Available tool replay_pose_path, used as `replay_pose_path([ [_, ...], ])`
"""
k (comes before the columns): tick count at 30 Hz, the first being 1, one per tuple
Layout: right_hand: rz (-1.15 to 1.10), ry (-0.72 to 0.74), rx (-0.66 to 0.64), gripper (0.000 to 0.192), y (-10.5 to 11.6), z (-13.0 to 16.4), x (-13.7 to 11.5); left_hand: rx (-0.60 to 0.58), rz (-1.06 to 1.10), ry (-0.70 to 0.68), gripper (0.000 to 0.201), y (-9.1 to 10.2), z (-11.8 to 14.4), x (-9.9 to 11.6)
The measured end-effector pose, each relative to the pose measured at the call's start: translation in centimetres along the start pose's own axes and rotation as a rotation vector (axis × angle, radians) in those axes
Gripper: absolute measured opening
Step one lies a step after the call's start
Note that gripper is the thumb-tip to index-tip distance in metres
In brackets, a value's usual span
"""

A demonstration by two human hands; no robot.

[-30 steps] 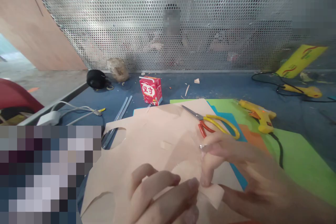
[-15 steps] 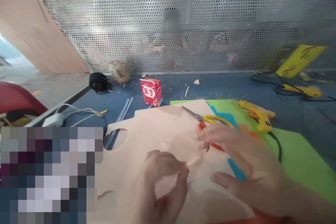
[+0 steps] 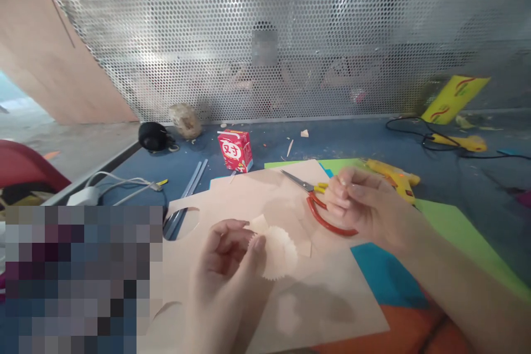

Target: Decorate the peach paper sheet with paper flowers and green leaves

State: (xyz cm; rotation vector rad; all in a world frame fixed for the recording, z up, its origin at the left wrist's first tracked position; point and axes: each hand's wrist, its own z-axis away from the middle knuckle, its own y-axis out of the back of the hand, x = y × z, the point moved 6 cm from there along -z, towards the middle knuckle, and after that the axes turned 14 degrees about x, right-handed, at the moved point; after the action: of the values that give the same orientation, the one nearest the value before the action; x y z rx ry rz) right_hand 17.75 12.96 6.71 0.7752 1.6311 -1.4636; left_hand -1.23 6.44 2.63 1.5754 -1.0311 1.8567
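i judge this a positioning step, my left grip (image 3: 230, 260) pinching the toothed disc (image 3: 279, 254) above the paper (image 3: 186, 265), my right grip (image 3: 369, 204) unreadable, next needing a gentle, steady hold.

We find a gap between the scalloped paper disc (image 3: 279, 254) in the left hand (image 3: 228, 268) and the right hand (image 3: 369, 207). Scissors (image 3: 306, 186) and a yellow glue gun (image 3: 406, 180) obstruct passage around the latter. We note an upright red drink carton (image 3: 235, 152); rightward of it, the tabletop (image 3: 332, 144) is passable, bearing small scraps (image 3: 305, 133).
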Motion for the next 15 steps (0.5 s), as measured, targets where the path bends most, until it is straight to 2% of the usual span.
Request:
replay_pose_path([
  [3,0.364,0.08,0.053,0.014,0.1,-0.1,0.5,-0.021,-0.028,-0.026,0.029,0.0,0.0,0.1],
  [6,0.662,0.047,-0.088,0.011,-1.0,0.7,2.5,-0.062,-0.08,-0.073,0.027,0.0,0.0,0.0],
  [9,0.749,0.037,-0.22,0.011,-2.0,1.9,4.0,-0.089,-0.152,-0.137,0.022,-0.4,0.1,0.0],
  [12,0.84,0.105,-0.22,0.012,-2.2,2.2,4.0,-0.164,-0.216,-0.228,0.02,-0.5,0.0,0.5],
  [14,0.86,0.116,-0.19,0.014,-1.9,2.1,3.8,-0.164,-0.281,-0.383,0.021,0.6,-0.3,1.7],
  [15,0.85,0.107,-0.175,0.015,-1.7,1.9,3.8,-0.123,-0.326,-0.486,0.024,1.8,-0.6,2.5],
])
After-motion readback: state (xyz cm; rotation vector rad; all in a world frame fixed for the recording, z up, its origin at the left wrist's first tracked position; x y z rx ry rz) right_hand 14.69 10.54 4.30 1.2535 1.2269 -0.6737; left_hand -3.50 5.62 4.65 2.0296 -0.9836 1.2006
